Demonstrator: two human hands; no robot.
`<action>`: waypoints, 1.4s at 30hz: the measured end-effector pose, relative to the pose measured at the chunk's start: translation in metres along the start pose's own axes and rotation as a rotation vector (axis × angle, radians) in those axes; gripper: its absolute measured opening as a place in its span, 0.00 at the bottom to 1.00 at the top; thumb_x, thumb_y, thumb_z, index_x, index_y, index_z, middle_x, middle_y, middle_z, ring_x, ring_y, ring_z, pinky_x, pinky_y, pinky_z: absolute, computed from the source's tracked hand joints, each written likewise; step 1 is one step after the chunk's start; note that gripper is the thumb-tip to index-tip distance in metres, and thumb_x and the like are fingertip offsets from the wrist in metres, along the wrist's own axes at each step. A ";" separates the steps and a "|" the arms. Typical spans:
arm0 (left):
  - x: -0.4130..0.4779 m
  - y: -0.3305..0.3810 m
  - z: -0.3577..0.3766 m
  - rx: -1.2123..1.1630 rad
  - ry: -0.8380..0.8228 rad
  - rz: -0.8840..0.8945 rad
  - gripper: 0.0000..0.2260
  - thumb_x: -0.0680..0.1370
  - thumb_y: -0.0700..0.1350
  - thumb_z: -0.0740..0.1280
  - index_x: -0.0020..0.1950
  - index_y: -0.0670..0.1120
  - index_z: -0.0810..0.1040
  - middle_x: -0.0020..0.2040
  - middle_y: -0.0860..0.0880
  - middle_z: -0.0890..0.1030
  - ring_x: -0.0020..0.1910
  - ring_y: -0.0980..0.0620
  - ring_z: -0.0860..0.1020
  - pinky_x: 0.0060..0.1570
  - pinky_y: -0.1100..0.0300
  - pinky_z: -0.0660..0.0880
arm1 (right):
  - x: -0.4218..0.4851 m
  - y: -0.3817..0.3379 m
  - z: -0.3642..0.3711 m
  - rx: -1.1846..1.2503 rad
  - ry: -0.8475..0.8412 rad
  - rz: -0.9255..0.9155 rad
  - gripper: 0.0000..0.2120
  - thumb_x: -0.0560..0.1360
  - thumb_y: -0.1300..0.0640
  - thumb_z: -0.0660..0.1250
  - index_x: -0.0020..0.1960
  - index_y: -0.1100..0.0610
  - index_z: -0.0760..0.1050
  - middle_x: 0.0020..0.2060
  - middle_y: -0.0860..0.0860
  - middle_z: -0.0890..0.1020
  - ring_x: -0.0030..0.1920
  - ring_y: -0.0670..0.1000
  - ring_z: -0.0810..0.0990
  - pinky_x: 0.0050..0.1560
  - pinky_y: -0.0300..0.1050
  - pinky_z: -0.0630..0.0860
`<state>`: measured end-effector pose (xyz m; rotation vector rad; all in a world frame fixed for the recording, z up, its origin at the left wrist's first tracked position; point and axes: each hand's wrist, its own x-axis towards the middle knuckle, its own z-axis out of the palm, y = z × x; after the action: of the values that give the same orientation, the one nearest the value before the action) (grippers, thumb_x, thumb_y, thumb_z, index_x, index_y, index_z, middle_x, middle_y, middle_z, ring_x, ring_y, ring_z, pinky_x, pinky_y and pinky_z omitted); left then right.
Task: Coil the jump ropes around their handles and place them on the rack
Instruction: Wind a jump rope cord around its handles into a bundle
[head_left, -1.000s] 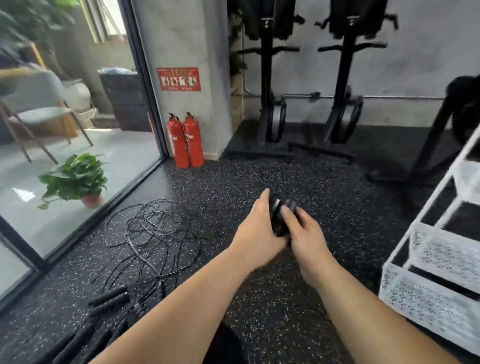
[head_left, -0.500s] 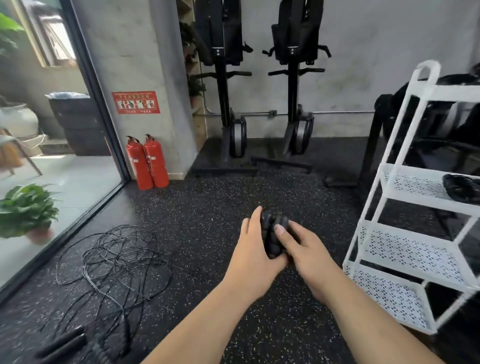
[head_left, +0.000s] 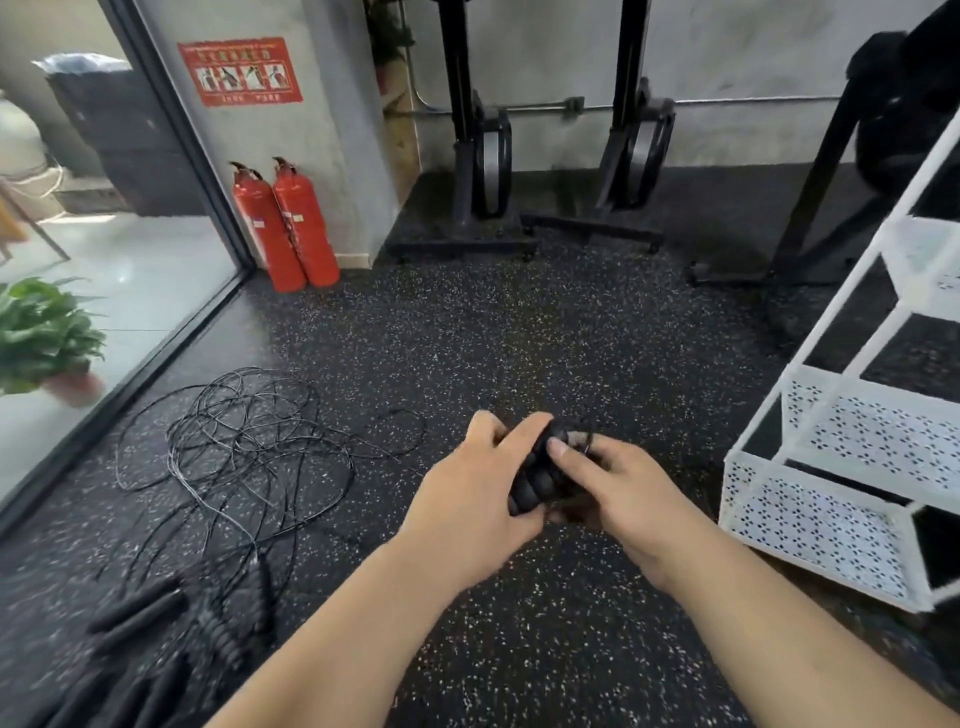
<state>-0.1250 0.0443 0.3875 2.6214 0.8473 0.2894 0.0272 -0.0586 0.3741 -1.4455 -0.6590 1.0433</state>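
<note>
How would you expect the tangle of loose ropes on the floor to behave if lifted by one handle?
Probably floppy: the ropes are thin cords lying in loose loops. They would likely snag and drag together, since the loops cross one another. The handles look thicker, so most weight probably sits there.

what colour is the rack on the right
White, with perforated shelves; the rack shows best in the head view.

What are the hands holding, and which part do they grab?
A black ribbed jump-rope handle bundle: the left hand grips its side, the right hand pinches its upper end with its fingers.
</note>
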 end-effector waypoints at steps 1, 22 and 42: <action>0.001 -0.004 0.001 0.043 0.016 -0.001 0.41 0.77 0.59 0.73 0.82 0.67 0.52 0.63 0.55 0.66 0.55 0.48 0.80 0.54 0.49 0.81 | 0.003 0.002 0.004 0.019 0.023 0.004 0.12 0.84 0.51 0.69 0.58 0.58 0.85 0.52 0.58 0.89 0.56 0.61 0.87 0.53 0.57 0.85; 0.007 -0.024 0.005 0.138 -0.164 0.073 0.25 0.79 0.50 0.70 0.71 0.58 0.63 0.62 0.56 0.77 0.54 0.49 0.79 0.55 0.52 0.77 | 0.019 0.007 -0.008 -1.127 -0.032 -0.241 0.30 0.76 0.68 0.66 0.67 0.37 0.72 0.60 0.42 0.82 0.57 0.45 0.81 0.59 0.48 0.80; 0.019 -0.030 -0.020 -1.239 0.319 -0.445 0.14 0.79 0.35 0.72 0.61 0.50 0.80 0.40 0.49 0.82 0.37 0.51 0.76 0.55 0.46 0.79 | 0.022 -0.025 -0.046 -0.846 0.334 -0.449 0.12 0.86 0.45 0.60 0.49 0.42 0.79 0.27 0.45 0.75 0.27 0.44 0.70 0.28 0.40 0.63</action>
<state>-0.1316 0.0842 0.3947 1.2294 0.8942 0.7978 0.0816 -0.0567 0.3904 -1.9930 -1.1838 0.1323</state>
